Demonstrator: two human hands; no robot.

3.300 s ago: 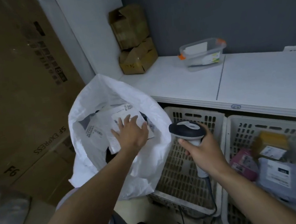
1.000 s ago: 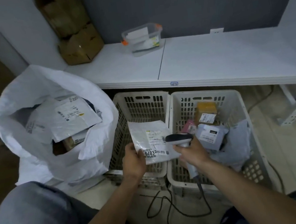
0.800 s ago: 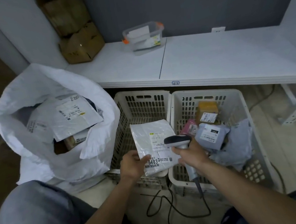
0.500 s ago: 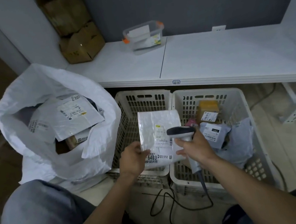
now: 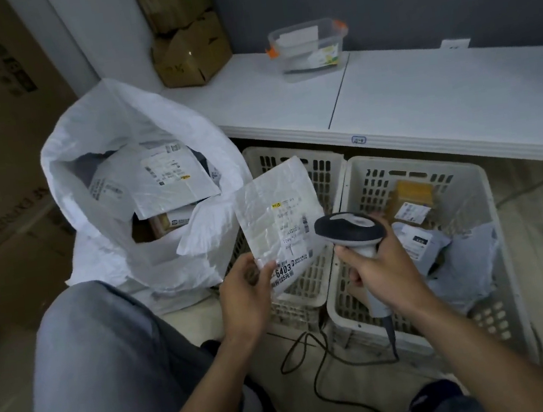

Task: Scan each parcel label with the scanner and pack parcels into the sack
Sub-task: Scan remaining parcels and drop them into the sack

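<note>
Sack point(image 5: 134, 120), white plastic, on the floor at left, mouth open; labelled white parcels point(image 5: 170, 181) lie inside it, labels up; cardboard boxes point(image 5: 191, 54) stacked on the far left end of the counter point(image 5: 437, 87); left hand point(image 5: 247, 295), near centre, fingers pinching the lower left corner of a flat white parcel point(image 5: 278, 218), thumb on its face; this parcel is held tilted over the left basket point(image 5: 327, 170), just right of the sack's mouth, label facing up, "6403" legible; scanner point(image 5: 349, 230), dark head, just beside the label's right edge, head pointed toward it; right hand point(image 5: 382, 274), fingers clenched round the scanner's pale handle; black cable point(image 5: 317, 379) trails from the handle across the floor; clear container point(image 5: 307, 45), orange clips, far on the counter; right basket point(image 5: 413, 166), white slotted plastic, holds a yellow parcel point(image 5: 412, 194), a grey parcel point(image 5: 420, 243) and crumpled grey bags point(image 5: 471, 269)
</note>
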